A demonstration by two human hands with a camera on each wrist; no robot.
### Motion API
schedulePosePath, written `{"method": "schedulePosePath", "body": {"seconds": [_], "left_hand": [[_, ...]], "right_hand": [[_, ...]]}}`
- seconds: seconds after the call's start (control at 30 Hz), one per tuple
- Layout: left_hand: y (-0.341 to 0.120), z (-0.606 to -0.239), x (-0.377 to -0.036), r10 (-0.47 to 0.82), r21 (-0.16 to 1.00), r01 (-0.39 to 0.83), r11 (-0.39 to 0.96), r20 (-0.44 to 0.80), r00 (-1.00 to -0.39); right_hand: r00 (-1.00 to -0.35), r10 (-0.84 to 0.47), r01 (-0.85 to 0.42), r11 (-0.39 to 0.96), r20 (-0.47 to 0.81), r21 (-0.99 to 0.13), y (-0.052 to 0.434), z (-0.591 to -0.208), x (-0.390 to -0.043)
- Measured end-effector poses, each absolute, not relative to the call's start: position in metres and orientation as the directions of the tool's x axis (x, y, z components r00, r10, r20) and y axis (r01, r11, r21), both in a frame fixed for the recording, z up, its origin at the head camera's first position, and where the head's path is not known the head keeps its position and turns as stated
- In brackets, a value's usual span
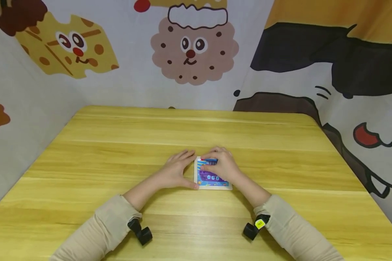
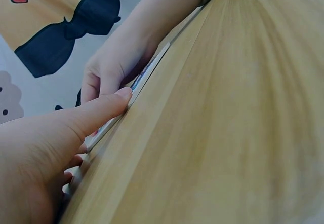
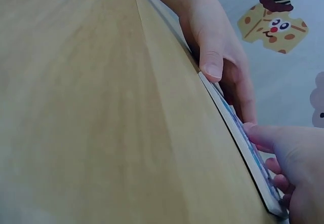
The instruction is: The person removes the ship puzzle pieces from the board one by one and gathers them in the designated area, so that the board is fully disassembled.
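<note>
A small square picture board with a white border lies flat on the table, showing a purple ship-like shape on blue. My left hand spans its left side, thumb at the near corner and outstretched fingers by the far corner. Over the upper right part of the picture is my right hand, its bent thumb and forefinger touching the picture's surface. I cannot tell whether a loose piece is between them. The right palm and fingers hide much of the picture. The board's thin edge shows in the left wrist view.
The wood-grain table extends around the board on all sides. A cartoon-printed cloth hangs behind it. Black camera mounts sit at the left wrist and right wrist, close over the tabletop.
</note>
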State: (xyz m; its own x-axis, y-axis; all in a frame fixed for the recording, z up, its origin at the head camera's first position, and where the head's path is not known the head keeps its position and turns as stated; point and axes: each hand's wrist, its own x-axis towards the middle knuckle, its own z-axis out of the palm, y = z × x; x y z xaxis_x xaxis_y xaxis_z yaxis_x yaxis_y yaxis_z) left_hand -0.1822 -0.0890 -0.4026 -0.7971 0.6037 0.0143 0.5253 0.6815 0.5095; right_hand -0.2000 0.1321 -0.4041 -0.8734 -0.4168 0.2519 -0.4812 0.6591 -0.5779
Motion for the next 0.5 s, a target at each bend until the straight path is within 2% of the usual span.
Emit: {"method": "schedulePosePath", "body": {"seconds": [0.5], "left_hand": [[-0.088, -0.401, -0.179, 0.6, 0.517, 0.522, 0.678, 0.021, -0.8]], "right_hand": [[-0.918, -0.382, -0.366, 0.706, 0.109, -0.606, 0.124, -0.39, -0.2]]}}
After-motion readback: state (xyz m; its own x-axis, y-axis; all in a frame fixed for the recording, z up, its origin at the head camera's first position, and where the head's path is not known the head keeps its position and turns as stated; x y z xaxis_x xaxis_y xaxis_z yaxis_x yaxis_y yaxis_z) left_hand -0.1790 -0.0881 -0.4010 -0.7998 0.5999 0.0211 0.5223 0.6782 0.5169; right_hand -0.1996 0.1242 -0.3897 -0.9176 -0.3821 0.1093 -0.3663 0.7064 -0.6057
